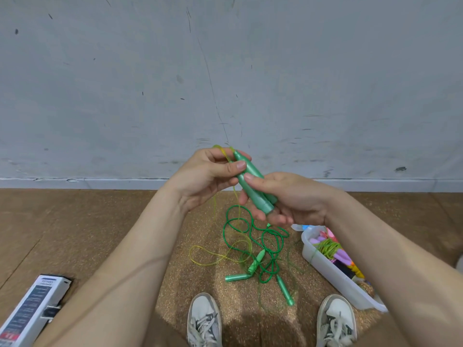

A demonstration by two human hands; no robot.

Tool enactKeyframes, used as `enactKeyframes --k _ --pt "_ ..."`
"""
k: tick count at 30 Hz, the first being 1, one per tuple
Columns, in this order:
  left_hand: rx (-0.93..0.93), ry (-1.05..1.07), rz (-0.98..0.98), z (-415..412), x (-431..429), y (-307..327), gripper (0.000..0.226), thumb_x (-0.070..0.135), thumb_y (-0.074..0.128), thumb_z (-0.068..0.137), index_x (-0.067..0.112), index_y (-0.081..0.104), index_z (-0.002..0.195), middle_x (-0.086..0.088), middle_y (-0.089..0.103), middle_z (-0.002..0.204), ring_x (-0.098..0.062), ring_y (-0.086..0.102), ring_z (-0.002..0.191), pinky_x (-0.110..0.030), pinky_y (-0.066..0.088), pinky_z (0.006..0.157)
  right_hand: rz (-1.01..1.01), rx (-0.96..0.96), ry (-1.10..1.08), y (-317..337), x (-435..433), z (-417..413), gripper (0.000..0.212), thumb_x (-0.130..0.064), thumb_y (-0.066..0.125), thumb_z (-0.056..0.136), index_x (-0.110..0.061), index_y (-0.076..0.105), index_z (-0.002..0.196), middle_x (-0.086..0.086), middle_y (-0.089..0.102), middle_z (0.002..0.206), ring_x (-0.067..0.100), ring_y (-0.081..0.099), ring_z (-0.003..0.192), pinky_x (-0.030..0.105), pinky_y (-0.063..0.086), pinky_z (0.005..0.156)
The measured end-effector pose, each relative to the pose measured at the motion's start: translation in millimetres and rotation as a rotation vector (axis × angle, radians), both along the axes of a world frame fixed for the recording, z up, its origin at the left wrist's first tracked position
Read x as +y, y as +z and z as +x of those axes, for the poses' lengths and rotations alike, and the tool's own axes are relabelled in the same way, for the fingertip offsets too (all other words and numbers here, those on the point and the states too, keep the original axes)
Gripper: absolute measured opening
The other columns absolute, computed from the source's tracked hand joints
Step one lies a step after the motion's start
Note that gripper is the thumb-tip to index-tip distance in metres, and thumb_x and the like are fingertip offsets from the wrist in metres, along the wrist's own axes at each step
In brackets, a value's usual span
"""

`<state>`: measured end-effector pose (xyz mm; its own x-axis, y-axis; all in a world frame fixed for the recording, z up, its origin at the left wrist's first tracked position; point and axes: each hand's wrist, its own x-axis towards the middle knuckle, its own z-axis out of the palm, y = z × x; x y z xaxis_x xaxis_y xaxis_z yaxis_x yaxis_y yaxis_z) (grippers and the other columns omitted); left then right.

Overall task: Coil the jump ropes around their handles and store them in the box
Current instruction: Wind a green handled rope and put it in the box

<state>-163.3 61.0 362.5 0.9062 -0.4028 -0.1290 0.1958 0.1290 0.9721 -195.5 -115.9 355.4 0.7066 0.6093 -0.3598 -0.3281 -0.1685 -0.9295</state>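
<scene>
Head view, looking down at two bare forearms raised in front of a grey wall (pixel 225 71), over a brown cork floor (pixel 100 234).

The left hand (pixel 208 176) and right hand (pixel 283 199) meet at the centre and share a pair of green handles (pixel 253 189), held side by side and slanting from upper left to lower right. The left thumb presses on the upper half of the handles, with the left fingers curled round behind the tips. The right thumb lies across the middle, and the right fingers cup the lower ends from beneath. Both hands are grasping.

A thin yellow rope (pixel 220 148) arches over the left fingers beside the handle tips. It hangs down past the left wrist and ends in loose loops on the floor, well below the fingers.

Directly beneath the right fingers, a dark green rope (pixel 224 234) lies tangled on the floor among three loose green handles (pixel 236 277).

Below the right wrist, near the forearm, sits a white plastic box (pixel 323 269). It holds a coiled yellow-green rope (pixel 329 246) and purple handles (pixel 343 257); the rest of its contents is partly hidden by the arm.

A white carton (pixel 30 311) lies at the lower left, well away from both hands. Two white shoes (pixel 204 319) show at the bottom edge.
</scene>
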Motion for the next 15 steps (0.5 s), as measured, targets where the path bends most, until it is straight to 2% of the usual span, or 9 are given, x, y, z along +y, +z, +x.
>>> enactKeyframes --k 1,3,5,7,9,11,15 --pt "0.009 -0.015 -0.011 -0.2 0.7 0.2 0.015 0.008 0.066 0.067 0.012 0.074 0.079 0.001 0.067 0.068 -0.005 0.062 0.059 -0.013 0.051 0.056 0.027 0.008 0.020 0.1 -1.5 -0.7 0.046 -0.055 0.046 0.084 -0.011 0.056 0.095 0.006 0.053 0.060 0.008 0.039 0.033 0.016 0.027 0.032" --pt "0.015 -0.040 -0.027 -0.4 0.8 0.6 0.014 0.007 0.067 0.067 0.012 0.075 0.077 0.001 0.067 0.068 -0.004 0.062 0.059 -0.012 0.051 0.055 0.099 0.049 0.036 0.6 -3.5 -3.2 0.041 -0.052 0.047 0.086 -0.012 0.054 0.090 0.006 0.053 0.059 0.010 0.045 0.036 0.016 0.032 0.032" --pt "0.000 -0.061 -0.019 -0.2 0.0 -0.2 0.014 0.003 0.074 0.068 0.012 0.076 0.078 0.002 0.068 0.070 -0.004 0.062 0.060 -0.011 0.050 0.055 0.173 0.090 0.033 -1.7 -1.0 -6.9 0.034 -0.045 0.049 0.088 -0.012 0.053 0.088 0.008 0.057 0.063 0.014 0.059 0.046 0.016 0.040 0.033" --pt "-0.017 -0.066 -0.006 1.1 0.1 -1.2 0.015 0.003 0.071 0.069 0.011 0.075 0.081 0.001 0.069 0.072 -0.006 0.062 0.063 -0.012 0.049 0.056 0.250 0.119 0.008 -6.9 4.5 -10.0 0.028 -0.039 0.051 0.090 -0.011 0.054 0.087 0.009 0.058 0.068 0.021 0.066 0.060 0.017 0.045 0.036" --pt "-0.027 -0.061 0.002 3.0 0.8 -1.5 0.020 0.006 0.067 0.069 0.008 0.070 0.088 0.001 0.069 0.074 -0.008 0.062 0.066 -0.014 0.048 0.059 0.287 0.105 -0.048 -11.2 10.0 -12.9 0.026 -0.035 0.055 0.089 -0.009 0.055 0.090 0.008 0.056 0.068 0.022 0.065 0.065 0.019 0.045 0.039" --pt "-0.030 -0.070 0.008 3.0 1.0 0.3 0.024 0.006 0.066 0.070 0.004 0.065 0.094 0.001 0.069 0.075 -0.008 0.062 0.064 -0.015 0.048 0.058 0.300 0.088 -0.106 -13.1 15.4 -15.5 0.026 -0.032 0.057 0.088 -0.008 0.058 0.097 0.005 0.054 0.065 0.019 0.059 0.060 0.019 0.043 0.038" --pt "-0.012 -0.068 -0.007 -0.4 -2.4 3.7 0.021 0.012 0.072 0.076 0.002 0.064 0.092 0.002 0.067 0.069 -0.004 0.059 0.054 -0.013 0.047 0.050 0.298 0.065 -0.168 -17.3 19.6 -17.2 0.025 -0.027 0.055 0.092 -0.007 0.058 0.107 0.002 0.052 0.064 0.014 0.051 0.054 0.017 0.039 0.039"
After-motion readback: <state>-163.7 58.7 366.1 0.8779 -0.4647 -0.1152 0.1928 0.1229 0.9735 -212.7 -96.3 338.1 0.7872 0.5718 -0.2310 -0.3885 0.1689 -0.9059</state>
